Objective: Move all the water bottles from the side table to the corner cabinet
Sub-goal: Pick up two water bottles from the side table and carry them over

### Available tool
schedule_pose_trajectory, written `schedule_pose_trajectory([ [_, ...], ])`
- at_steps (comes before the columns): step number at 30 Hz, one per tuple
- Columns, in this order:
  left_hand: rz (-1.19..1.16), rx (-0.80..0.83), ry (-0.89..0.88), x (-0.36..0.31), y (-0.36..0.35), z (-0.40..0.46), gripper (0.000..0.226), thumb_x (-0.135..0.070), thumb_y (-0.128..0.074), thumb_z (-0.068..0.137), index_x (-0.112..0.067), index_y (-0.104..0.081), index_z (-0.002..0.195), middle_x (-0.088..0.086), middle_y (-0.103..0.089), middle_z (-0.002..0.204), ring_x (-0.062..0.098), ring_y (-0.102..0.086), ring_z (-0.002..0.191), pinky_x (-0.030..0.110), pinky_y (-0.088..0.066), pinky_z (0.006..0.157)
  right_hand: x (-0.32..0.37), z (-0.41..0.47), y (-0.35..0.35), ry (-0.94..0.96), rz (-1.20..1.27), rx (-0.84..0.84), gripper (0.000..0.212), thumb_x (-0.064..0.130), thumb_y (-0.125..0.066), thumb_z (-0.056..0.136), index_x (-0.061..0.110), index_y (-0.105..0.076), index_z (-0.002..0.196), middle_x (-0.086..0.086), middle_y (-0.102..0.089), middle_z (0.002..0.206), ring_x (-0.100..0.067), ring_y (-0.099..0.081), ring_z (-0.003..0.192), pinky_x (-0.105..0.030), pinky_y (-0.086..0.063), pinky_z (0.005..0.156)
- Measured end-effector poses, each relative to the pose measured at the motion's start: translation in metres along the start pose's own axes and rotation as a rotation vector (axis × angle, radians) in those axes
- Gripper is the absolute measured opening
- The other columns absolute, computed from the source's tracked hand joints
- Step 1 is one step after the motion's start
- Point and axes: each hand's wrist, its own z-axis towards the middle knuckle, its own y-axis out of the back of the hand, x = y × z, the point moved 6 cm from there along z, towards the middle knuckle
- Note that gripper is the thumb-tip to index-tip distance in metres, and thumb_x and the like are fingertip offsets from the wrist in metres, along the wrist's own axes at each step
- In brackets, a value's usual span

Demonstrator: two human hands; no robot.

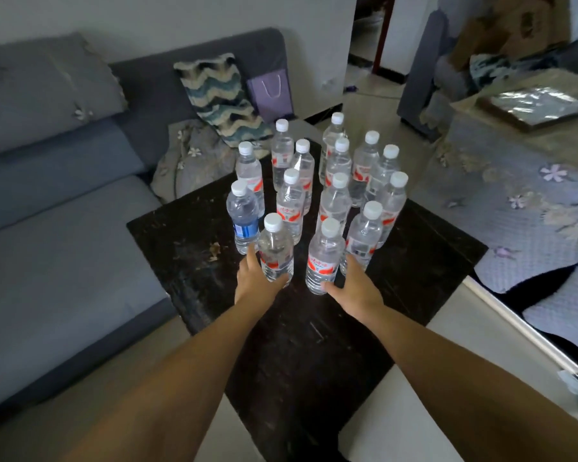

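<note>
Clear bottles (334,181) hold water; hands (257,278) grip front two.

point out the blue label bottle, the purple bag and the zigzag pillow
blue label bottle (246,228), head view, on its blue label
purple bag (271,95), head view, on its front panel
zigzag pillow (219,96), head view, on its middle

Bottle labels (321,263) red-white, print too blurred; no text legible anywhere.

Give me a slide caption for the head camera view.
Both hands close on the two nearest water bottles on the dark side table.
</note>
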Motion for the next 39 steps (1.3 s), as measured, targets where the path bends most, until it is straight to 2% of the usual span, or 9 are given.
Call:
schedule_pose_trajectory([
  [7,-0.235,-0.089,0.062,0.01,-0.035,0.025,0.102,-0.025,-0.085,0.066,-0.022,-0.024,0.147,0.003,-0.04,0.147,0.022,-0.041,0.136,0.047,-0.038,0.112,-0.009,0.036,-0.026,0.036,0.361,-0.003,0.08,0.02,-0.084,0.072,0.015,-0.039,0.138,-0.004,-0.057,0.134,-0.02,-0.056,0.125,-0.044,-0.045,0.107],
  [11,-0.35,-0.17,0.096,0.011,-0.041,0.038,0.097,-0.022,-0.086,0.065,-0.021,-0.027,0.143,0.002,-0.047,0.14,0.02,-0.048,0.13,0.041,-0.042,0.109,-0.004,0.055,-0.029,0.084,0.51,-0.078,0.066,0.008,-0.086,0.068,0.01,-0.052,0.125,-0.005,-0.067,0.116,-0.015,-0.065,0.109,-0.04,-0.053,0.098],
  [16,-0.382,-0.193,0.187,0.013,-0.049,0.049,0.083,-0.031,-0.084,0.066,-0.024,-0.035,0.133,-0.005,-0.056,0.124,0.018,-0.058,0.116,0.032,-0.048,0.095,-0.002,0.07,-0.039,0.056,0.523,-0.065,0.057,0.026,-0.085,0.07,0.034,-0.05,0.113,0.019,-0.066,0.101,0.008,-0.065,0.089,-0.006,-0.051,0.071],
  [20,-0.273,-0.097,0.209,0.012,-0.039,0.059,0.078,-0.047,-0.079,0.063,-0.029,-0.043,0.129,-0.003,-0.062,0.122,0.02,-0.062,0.109,0.041,-0.052,0.096,0.002,0.076,-0.035,0.065,0.4,-0.034,0.06,0.045,-0.082,0.067,0.039,-0.043,0.114,0.025,-0.059,0.095,0.014,-0.058,0.084,-0.001,-0.042,0.067],
  [25,-0.262,-0.039,0.224,0.027,-0.029,0.046,0.078,-0.045,-0.079,0.066,-0.027,-0.043,0.133,-0.004,-0.063,0.123,0.017,-0.063,0.103,0.036,-0.053,0.091,-0.006,0.061,-0.038,0.069,0.354,-0.042,0.054,0.042,-0.082,0.07,0.029,-0.048,0.109,0.02,-0.06,0.093,0.007,-0.059,0.081,0.001,-0.045,0.06],
  [29,-0.17,0.0,0.198,0.031,-0.019,0.036,0.076,-0.047,-0.078,0.068,-0.026,-0.042,0.131,-0.002,-0.061,0.124,0.019,-0.061,0.102,0.033,-0.049,0.087,-0.01,0.043,-0.03,0.035,0.363,-0.067,0.056,0.037,-0.083,0.071,0.022,-0.052,0.116,0.009,-0.065,0.106,-0.004,-0.064,0.094,-0.007,-0.048,0.066],
  [35,-0.169,0.127,0.052,0.01,-0.007,0.027,0.079,-0.042,-0.078,0.072,-0.025,-0.04,0.138,-0.002,-0.059,0.132,0.023,-0.059,0.117,0.041,-0.048,0.102,-0.01,0.005,-0.005,-0.001,0.336,-0.194,0.063,0.037,-0.082,0.073,0.028,-0.048,0.125,0.01,-0.061,0.124,-0.002,-0.055,0.111,-0.003,-0.038,0.081],
  [37,-0.16,0.186,-0.006,-0.001,-0.008,0.019,0.076,-0.04,-0.079,0.072,-0.024,-0.042,0.137,-0.003,-0.059,0.131,0.02,-0.059,0.115,0.037,-0.047,0.099,-0.014,-0.014,0.004,-0.043,0.324,-0.275,0.067,0.039,-0.081,0.073,0.026,-0.047,0.129,0.008,-0.06,0.127,-0.002,-0.055,0.11,0.0,-0.034,0.078],
  [39,-0.149,0.237,-0.06,-0.011,-0.011,0.01,0.074,-0.039,-0.08,0.071,-0.023,-0.044,0.133,-0.004,-0.06,0.127,0.016,-0.059,0.107,0.032,-0.045,0.094,-0.019,-0.029,0.012,-0.1,0.321,-0.324,0.07,0.042,-0.08,0.074,0.023,-0.046,0.131,0.004,-0.059,0.129,-0.012,-0.058,0.117,-0.009,-0.036,0.086],
])
